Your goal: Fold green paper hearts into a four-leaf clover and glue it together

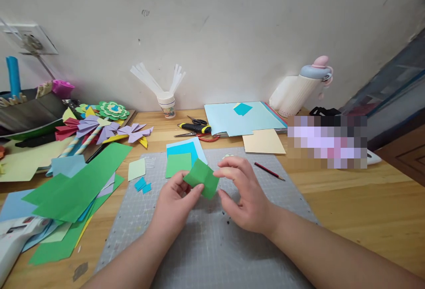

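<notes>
A small square of green paper (206, 182) is held above the grey cutting mat (212, 253), tilted, with a faint crease across it. My left hand (175, 200) pinches its lower left edge between thumb and fingers. At the paper's right edge is my right hand (247, 196), its thumb and fingers curved and apart; a fingertip is at the corner, and I cannot tell if it touches. Just behind lies another green square (178, 165) on blue sheets (203, 152). Small blue paper pieces (141, 184) and a pale green square (137, 169) lie left of my hands.
Green paper strips (83, 183) and a glue gun (20, 236) lie at the left, near paper pinwheels (102, 127). Behind the mat are scissors (186, 135), a paper cup (166, 105) with white strips, and light blue sheets (229, 118). A pencil (268, 171) and bottle (303, 87) are right.
</notes>
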Demonstrator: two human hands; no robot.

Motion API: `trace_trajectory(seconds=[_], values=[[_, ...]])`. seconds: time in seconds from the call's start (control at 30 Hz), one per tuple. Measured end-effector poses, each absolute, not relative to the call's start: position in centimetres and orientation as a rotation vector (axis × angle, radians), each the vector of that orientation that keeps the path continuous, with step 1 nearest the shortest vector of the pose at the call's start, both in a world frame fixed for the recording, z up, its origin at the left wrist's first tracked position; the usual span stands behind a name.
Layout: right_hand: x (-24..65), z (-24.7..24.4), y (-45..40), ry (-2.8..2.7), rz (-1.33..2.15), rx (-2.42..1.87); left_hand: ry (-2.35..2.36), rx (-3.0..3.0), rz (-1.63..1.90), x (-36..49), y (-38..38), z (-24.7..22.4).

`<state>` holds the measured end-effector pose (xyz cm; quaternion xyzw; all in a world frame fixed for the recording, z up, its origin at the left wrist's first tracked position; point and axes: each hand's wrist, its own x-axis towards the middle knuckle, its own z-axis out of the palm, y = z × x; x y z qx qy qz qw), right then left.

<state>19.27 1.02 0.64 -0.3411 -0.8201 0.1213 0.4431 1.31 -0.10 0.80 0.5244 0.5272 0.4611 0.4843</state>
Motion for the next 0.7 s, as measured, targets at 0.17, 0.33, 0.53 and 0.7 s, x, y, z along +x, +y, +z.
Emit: trace_trajectory(seconds=[0.17,0.33,0.53,0.7], values=[[19.2,0.4,1.4,-2.276,0.205,-0.884,1.09,0.76,1.164,1.2,0.4,0.5],[19.4,0.4,1.9,-2.255,0.05,-0.781,1.064,0.689,1.116,1.0,0.7,0.7],[19.6,0.4,2.3,-2.413,0.004,-0.664,1.434,1.279,1.179,0.2,1.4,-0.1],[19.9,0.0,3.0,-2.643,0.114,-0.628,1.684,1.795,0.886,-0.5,1.5,-1.0]])
